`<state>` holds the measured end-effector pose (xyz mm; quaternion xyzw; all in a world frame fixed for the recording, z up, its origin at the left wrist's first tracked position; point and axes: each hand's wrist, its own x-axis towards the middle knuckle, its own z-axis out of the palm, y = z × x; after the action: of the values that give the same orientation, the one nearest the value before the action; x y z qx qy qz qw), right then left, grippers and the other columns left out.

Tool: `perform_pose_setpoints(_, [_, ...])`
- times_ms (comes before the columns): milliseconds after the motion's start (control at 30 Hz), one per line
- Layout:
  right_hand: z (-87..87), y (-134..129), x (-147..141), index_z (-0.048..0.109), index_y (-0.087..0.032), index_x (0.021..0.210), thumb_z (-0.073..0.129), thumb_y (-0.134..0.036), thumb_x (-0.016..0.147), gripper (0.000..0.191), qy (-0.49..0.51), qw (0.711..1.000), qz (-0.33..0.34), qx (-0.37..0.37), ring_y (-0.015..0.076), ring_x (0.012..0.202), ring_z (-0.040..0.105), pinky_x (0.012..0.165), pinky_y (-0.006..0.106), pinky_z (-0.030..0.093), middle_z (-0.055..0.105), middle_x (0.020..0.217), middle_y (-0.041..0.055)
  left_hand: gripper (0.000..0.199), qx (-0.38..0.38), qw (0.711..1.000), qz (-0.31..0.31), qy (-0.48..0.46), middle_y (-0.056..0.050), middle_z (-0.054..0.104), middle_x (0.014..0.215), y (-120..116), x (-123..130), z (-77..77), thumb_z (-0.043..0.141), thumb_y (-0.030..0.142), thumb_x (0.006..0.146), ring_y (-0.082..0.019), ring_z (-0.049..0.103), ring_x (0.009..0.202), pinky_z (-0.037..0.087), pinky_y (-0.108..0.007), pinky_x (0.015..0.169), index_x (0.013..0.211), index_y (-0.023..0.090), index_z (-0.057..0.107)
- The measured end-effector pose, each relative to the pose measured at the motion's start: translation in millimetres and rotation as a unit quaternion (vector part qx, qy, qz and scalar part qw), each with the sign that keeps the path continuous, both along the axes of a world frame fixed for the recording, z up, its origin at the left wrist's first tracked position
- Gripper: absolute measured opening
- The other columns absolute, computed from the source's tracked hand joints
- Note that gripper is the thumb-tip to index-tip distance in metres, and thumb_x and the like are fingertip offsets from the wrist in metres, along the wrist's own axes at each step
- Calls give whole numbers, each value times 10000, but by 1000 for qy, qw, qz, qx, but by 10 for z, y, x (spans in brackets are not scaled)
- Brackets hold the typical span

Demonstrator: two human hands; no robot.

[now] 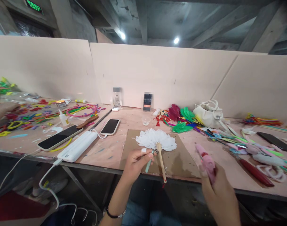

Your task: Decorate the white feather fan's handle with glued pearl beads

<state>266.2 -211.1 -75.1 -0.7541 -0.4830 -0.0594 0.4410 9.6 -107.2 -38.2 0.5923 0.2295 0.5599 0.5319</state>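
A white feathery fan (155,138) with a wooden handle (160,161) lies on a brown cardboard sheet (186,157), the handle reaching past the table's front edge. Left of the handle, my left hand (136,161) pinches a pale green stick (148,164), its tip close to the fan's base. My right hand (216,188) is wrapped round a pink tool (206,161) at the right of the cardboard, apart from the fan.
Two phones (110,126) and a white power bank (78,146) with cables lie left. Coloured feathers (181,127), a white bag (208,114) and a red-handled tool (255,172) are right. Another person's arm (3,111) shows at far left. A pale partition (157,72) stands behind.
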Motion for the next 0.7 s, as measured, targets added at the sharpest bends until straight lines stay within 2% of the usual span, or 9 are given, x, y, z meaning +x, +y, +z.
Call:
perform_pose_setpoints(100, [-27, -36, 301, 618, -56, 1331, 328, -576, 1012, 675, -107, 994, -14, -28, 449, 1095, 644, 828, 489, 515, 662, 1194, 251, 306, 2, 1000, 13, -4, -49, 741, 749, 17, 5, -27, 816, 459, 865, -128, 633, 641, 539, -223, 610, 828, 156, 817])
perform_pose_setpoints(167, [-98, -30, 461, 660, -31, 1319, 325, -524, 1002, 675, -151, 987, -16, -48, 448, 1067, 653, 874, 509, 518, 675, 1128, 253, 296, 8, 1000, 22, -3, -43, 728, 736, 30, 7, -44, 814, 450, 870, -126, 622, 647, 526, -224, 621, 827, 158, 818])
perform_pose_setpoints(267, [-182, -10, 583, 727, -92, 1252, 367, -505, 992, 605, -173, 981, -8, -82, 415, 928, 678, 798, 486, 537, 693, 979, 215, 284, 17, 999, 36, 1, -43, 724, 744, 46, 7, -63, 804, 442, 882, -130, 616, 665, 511, -231, 634, 836, 163, 822])
perform_pose_setpoints(333, [-164, -27, 566, 745, -119, 1226, 392, -520, 987, 585, -188, 978, -13, -94, 414, 894, 672, 780, 497, 538, 688, 952, 206, 286, 21, 999, 45, 5, -45, 723, 745, 51, 9, -72, 796, 445, 888, -136, 614, 672, 504, -238, 639, 837, 164, 822])
perform_pose_setpoints(467, [37, -95, 285, 746, -153, 1251, 391, -656, 974, 676, -226, 961, -142, -71, 543, 993, 598, 728, 623, 506, 645, 1200, 267, 303, 25, 997, 67, 8, -51, 720, 738, 47, 18, -85, 789, 453, 889, -148, 610, 670, 502, -257, 647, 835, 156, 819])
perform_pose_setpoints(500, [91, -88, 164, 751, -160, 1224, 389, -641, 985, 648, -222, 965, -129, -50, 532, 1020, 598, 768, 629, 501, 648, 1206, 260, 307, 27, 997, 73, 8, -54, 721, 740, 46, 20, -89, 786, 456, 889, -151, 609, 669, 503, -262, 647, 839, 154, 818])
perform_pose_setpoints(567, [170, -9, -121, 751, -148, 1088, 403, -549, 1017, 536, -170, 985, 16, -3, 423, 1029, 655, 893, 549, 504, 697, 1091, 212, 308, 34, 996, 83, 9, -56, 721, 740, 46, 20, -96, 780, 455, 893, -153, 607, 664, 506, -267, 647, 846, 153, 818])
perform_pose_setpoints(633, [199, 149, -427, 731, -170, 1066, 497, -534, 1024, 435, -58, 991, 115, -21, 309, 853, 698, 770, 411, 524, 733, 976, 125, 290, 46, 995, 90, 12, -55, 723, 746, 50, 14, -102, 770, 439, 903, -151, 606, 660, 507, -268, 645, 864, 155, 819])
perform_pose_setpoints(700, [199, 346, -690, 727, -189, 1015, 584, -501, 1007, 344, -47, 984, 149, -79, 290, 785, 678, 692, 366, 461, 719, 870, 83, 256, 63, 993, 97, 21, -49, 719, 745, 53, 3, -102, 757, 407, 917, -149, 603, 658, 499, -263, 638, 884, 161, 821])
